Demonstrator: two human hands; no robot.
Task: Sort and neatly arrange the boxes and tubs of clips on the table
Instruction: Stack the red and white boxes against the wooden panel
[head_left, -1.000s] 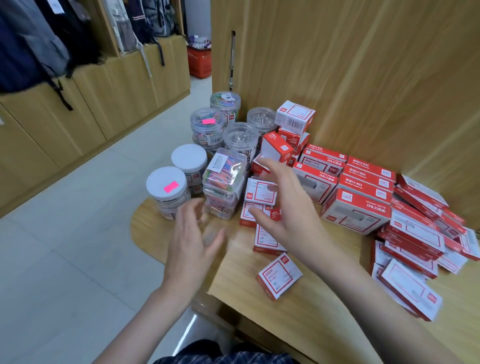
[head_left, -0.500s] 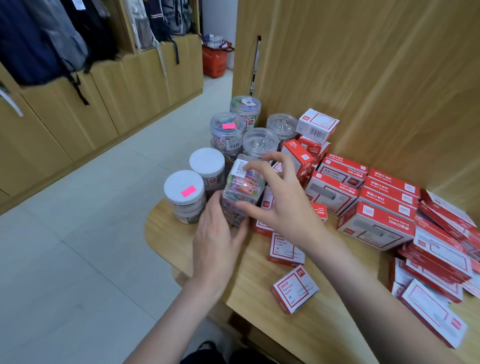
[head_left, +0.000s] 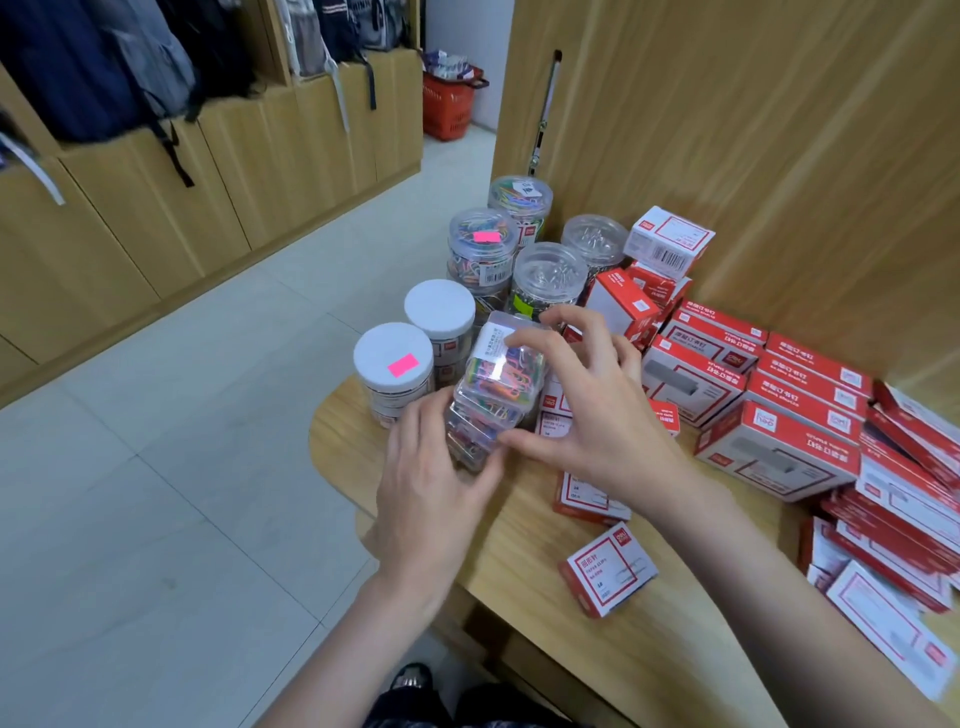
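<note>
Both grips closed around stack of clear clip boxes (head_left: 491, 395) standing on bench (head_left: 524, 525) edge beside white-lidded tubs (head_left: 395, 364): left hand (head_left: 431, 488) cupping lower side, right hand (head_left: 587, 415) arched over, fingertips pinching top box.

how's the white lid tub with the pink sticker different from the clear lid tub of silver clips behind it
The pink-sticker tub has an opaque white lid; the silver-clip tub has a clear lid that shows the clips inside. The pink-sticker tub stands at the table's near edge, while the silver-clip tub stands farther back, close to the red and white boxes. Only the pink-sticker tub carries a bright pink tag on its lid. Both are round, upright and untouched by either hand.
</note>
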